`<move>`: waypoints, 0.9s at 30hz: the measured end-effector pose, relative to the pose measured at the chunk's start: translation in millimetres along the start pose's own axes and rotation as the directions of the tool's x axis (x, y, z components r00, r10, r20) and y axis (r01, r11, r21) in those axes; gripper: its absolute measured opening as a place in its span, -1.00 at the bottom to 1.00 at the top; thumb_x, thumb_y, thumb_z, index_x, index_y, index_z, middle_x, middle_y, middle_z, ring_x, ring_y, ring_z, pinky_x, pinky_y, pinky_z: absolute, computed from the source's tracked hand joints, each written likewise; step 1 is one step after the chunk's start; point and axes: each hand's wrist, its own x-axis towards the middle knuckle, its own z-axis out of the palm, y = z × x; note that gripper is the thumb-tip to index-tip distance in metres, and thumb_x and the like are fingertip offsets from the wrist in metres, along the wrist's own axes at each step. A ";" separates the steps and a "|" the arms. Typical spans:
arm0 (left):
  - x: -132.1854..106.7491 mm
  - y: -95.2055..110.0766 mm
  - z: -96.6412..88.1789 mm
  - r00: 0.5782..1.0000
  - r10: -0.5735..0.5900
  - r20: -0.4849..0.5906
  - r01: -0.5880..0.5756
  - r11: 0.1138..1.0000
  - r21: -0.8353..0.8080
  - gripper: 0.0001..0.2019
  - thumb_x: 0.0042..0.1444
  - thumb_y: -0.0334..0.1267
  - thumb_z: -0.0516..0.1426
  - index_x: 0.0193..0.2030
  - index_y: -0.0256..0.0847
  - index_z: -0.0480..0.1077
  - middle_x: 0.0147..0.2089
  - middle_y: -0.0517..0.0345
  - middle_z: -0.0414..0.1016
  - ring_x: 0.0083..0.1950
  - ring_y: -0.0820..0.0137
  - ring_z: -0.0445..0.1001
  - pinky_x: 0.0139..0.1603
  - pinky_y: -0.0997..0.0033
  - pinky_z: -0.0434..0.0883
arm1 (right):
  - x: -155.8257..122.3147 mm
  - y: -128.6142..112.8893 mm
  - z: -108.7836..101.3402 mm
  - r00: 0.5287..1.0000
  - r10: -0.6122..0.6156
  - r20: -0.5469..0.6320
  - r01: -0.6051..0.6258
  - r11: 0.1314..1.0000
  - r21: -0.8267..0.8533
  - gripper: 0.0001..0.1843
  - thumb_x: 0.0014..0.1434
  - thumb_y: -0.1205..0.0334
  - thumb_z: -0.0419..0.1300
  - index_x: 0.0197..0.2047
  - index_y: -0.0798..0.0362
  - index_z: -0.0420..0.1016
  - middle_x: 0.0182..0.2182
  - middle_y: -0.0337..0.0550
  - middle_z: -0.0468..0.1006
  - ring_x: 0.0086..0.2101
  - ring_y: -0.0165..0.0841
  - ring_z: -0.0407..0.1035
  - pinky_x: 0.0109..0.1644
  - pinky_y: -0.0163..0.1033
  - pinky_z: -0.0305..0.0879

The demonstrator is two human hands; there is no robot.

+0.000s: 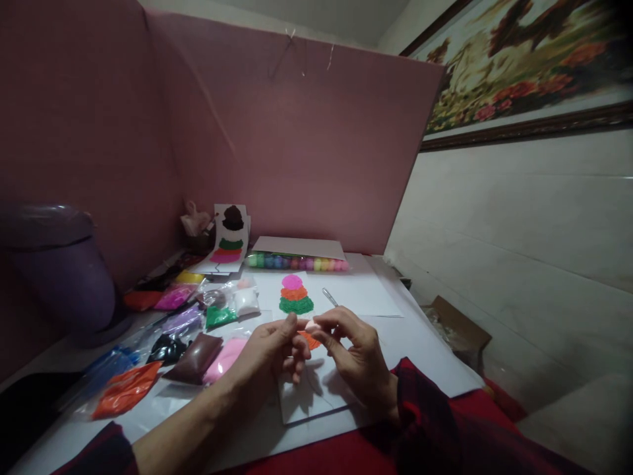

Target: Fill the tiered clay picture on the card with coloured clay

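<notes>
A small pale pink lump of modelling clay [312, 326] is pinched between the thumb and fingertips of my right hand [353, 346]. Just left of it, my left hand [277, 343] has its thumb raised and its fingers loosely curled and apart, with nothing visible in them. Both hands are over a white sheet [301, 406] at the table's front. An orange clay patch [309, 339] shows on that sheet between the hands, partly hidden by them. Beyond lie stacked pink, orange and green clay shapes [295, 293] on white paper, with a slim metal tool [330, 297] to their right.
Soft clay packets, including brown [194, 358], orange [126, 389], pink [226, 359] and white [246, 302], crowd the left side. A row of coloured clay [297, 263] lies at the back beside a propped clay picture [230, 241]. A purple bin [62, 277] stands far left.
</notes>
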 end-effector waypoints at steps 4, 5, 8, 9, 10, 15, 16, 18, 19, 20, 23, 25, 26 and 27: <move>1.1 -2.9 -1.7 0.996 0.068 -0.053 -0.063 0.995 0.082 -0.71 -0.05 -0.10 0.25 -0.39 -0.36 0.49 -0.54 0.15 0.37 -0.60 0.54 0.30 -0.60 0.54 0.31 | -1.6 1.5 0.1 0.997 -0.061 0.047 0.056 0.993 0.100 -0.81 0.14 0.39 0.16 -0.18 -0.01 0.50 -0.36 -0.14 0.48 -0.35 -0.33 0.40 -0.33 -0.23 0.36; 1.1 -2.7 -1.8 0.995 0.075 -0.065 -0.069 0.994 0.088 -0.72 -0.07 -0.12 0.27 -0.37 -0.36 0.50 -0.54 0.15 0.38 -0.59 0.53 0.32 -0.58 0.54 0.32 | -2.0 2.3 0.1 0.996 -0.063 0.057 0.057 0.992 0.109 -0.77 0.13 0.39 0.17 -0.13 -0.02 0.49 -0.35 -0.14 0.48 -0.36 -0.33 0.40 -0.34 -0.23 0.36; 0.7 -1.5 -1.5 0.990 0.089 -0.108 -0.081 0.993 0.081 -0.73 -0.11 -0.17 0.30 -0.32 -0.34 0.49 -0.52 0.14 0.43 -0.59 0.52 0.33 -0.57 0.52 0.33 | -2.5 3.2 0.1 0.999 -0.021 0.040 0.017 0.995 0.102 -0.68 0.14 0.38 0.18 -0.02 -0.04 0.44 -0.33 -0.14 0.51 -0.38 -0.34 0.41 -0.35 -0.23 0.37; 0.7 -1.3 -1.4 0.989 0.096 -0.116 -0.087 0.993 0.076 -0.73 -0.12 -0.18 0.31 -0.32 -0.33 0.49 -0.51 0.14 0.44 -0.59 0.52 0.34 -0.58 0.52 0.34 | -2.4 2.8 0.1 1.000 0.003 0.029 -0.006 0.996 0.092 -0.70 0.15 0.37 0.17 -0.03 -0.02 0.44 -0.33 -0.14 0.52 -0.38 -0.34 0.41 -0.35 -0.23 0.36; 0.7 -1.5 -1.3 0.987 0.108 -0.122 -0.100 0.993 0.069 -0.73 -0.14 -0.19 0.32 -0.33 -0.32 0.48 -0.50 0.15 0.45 -0.59 0.52 0.34 -0.58 0.51 0.34 | -2.3 2.1 0.1 0.999 0.024 0.021 -0.026 0.997 0.079 -0.75 0.16 0.35 0.17 -0.07 -0.01 0.46 -0.35 -0.14 0.52 -0.38 -0.34 0.41 -0.35 -0.22 0.36; 1.1 -4.0 -1.2 0.982 0.159 -0.106 -0.147 0.983 0.109 -0.73 -0.07 -0.13 0.27 -0.35 -0.32 0.47 -0.52 0.15 0.44 -0.56 0.45 0.40 -0.56 0.47 0.37 | -0.2 -2.4 0.4 0.999 -0.010 0.032 0.009 0.999 0.036 -0.94 0.14 0.33 0.19 -0.33 0.04 0.51 -0.41 -0.14 0.50 -0.39 -0.34 0.38 -0.35 -0.24 0.33; 1.1 -4.2 -1.4 0.984 0.147 -0.100 -0.134 0.983 0.124 -0.71 -0.06 -0.11 0.26 -0.31 -0.33 0.47 -0.52 0.14 0.45 -0.55 0.45 0.40 -0.55 0.46 0.38 | 0.3 -2.8 0.3 0.999 -0.027 0.028 0.026 0.999 0.043 -0.94 0.13 0.34 0.20 -0.32 0.05 0.50 -0.41 -0.14 0.49 -0.40 -0.35 0.37 -0.36 -0.24 0.33; 1.1 -4.3 -1.7 0.988 0.130 -0.083 -0.116 0.981 0.154 -0.68 -0.08 -0.12 0.27 -0.25 -0.33 0.48 -0.52 0.14 0.46 -0.56 0.47 0.39 -0.52 0.46 0.38 | 0.7 -2.7 0.1 0.998 -0.053 0.025 0.052 0.997 0.062 -0.92 0.12 0.36 0.21 -0.28 0.06 0.50 -0.40 -0.14 0.48 -0.42 -0.36 0.36 -0.37 -0.25 0.34; 1.1 -4.2 -2.0 0.988 0.135 -0.076 -0.121 0.979 0.165 -0.67 -0.09 -0.14 0.29 -0.23 -0.33 0.49 -0.52 0.15 0.46 -0.57 0.49 0.38 -0.52 0.47 0.38 | 0.5 -2.2 0.0 0.998 -0.061 0.031 0.058 0.996 0.070 -0.89 0.11 0.36 0.20 -0.25 0.06 0.51 -0.40 -0.14 0.49 -0.42 -0.36 0.37 -0.36 -0.25 0.34; 1.1 -4.0 -2.3 0.986 0.148 -0.071 -0.135 0.976 0.169 -0.68 -0.10 -0.16 0.29 -0.24 -0.34 0.49 -0.52 0.15 0.47 -0.58 0.51 0.37 -0.51 0.48 0.37 | 0.1 -1.5 0.0 0.997 -0.063 0.040 0.059 0.995 0.078 -0.86 0.12 0.37 0.19 -0.22 0.06 0.51 -0.40 -0.13 0.49 -0.41 -0.36 0.37 -0.36 -0.25 0.35; 1.8 -3.7 -3.8 0.982 0.174 -0.076 -0.163 0.978 0.131 -0.72 -0.08 -0.16 0.28 -0.27 -0.33 0.48 -0.49 0.15 0.47 -0.58 0.51 0.37 -0.53 0.48 0.37 | -2.3 2.1 1.1 1.000 0.002 0.026 -0.005 0.992 0.123 -0.79 0.14 0.41 0.13 -0.17 0.04 0.50 -0.33 -0.11 0.51 -0.39 -0.36 0.40 -0.43 -0.29 0.36; 2.9 -3.8 -5.0 0.984 0.154 -0.086 -0.145 0.984 0.109 -0.72 -0.09 -0.16 0.28 -0.28 -0.32 0.47 -0.48 0.15 0.46 -0.57 0.49 0.39 -0.53 0.45 0.38 | -3.7 4.6 3.0 0.992 0.127 -0.017 -0.120 0.970 0.211 -0.80 0.15 0.39 0.11 -0.18 0.03 0.49 -0.31 -0.12 0.51 -0.42 -0.38 0.42 -0.54 -0.36 0.32; 3.4 -4.0 -5.4 0.986 0.141 -0.092 -0.131 0.986 0.103 -0.71 -0.09 -0.15 0.29 -0.29 -0.32 0.47 -0.49 0.15 0.46 -0.57 0.48 0.40 -0.54 0.45 0.39 | -4.0 5.4 4.0 0.980 0.199 -0.029 -0.183 0.944 0.273 -0.83 0.16 0.36 0.11 -0.19 0.03 0.48 -0.32 -0.12 0.52 -0.45 -0.40 0.42 -0.59 -0.39 0.29; 4.0 -4.1 -5.7 0.985 0.135 -0.103 -0.125 0.987 0.100 -0.70 -0.10 -0.15 0.29 -0.28 -0.33 0.47 -0.49 0.15 0.46 -0.57 0.47 0.41 -0.54 0.46 0.38 | -3.8 5.8 5.1 0.964 0.265 -0.027 -0.241 0.909 0.339 -0.85 0.16 0.33 0.12 -0.19 0.04 0.46 -0.33 -0.12 0.53 -0.48 -0.41 0.42 -0.63 -0.41 0.27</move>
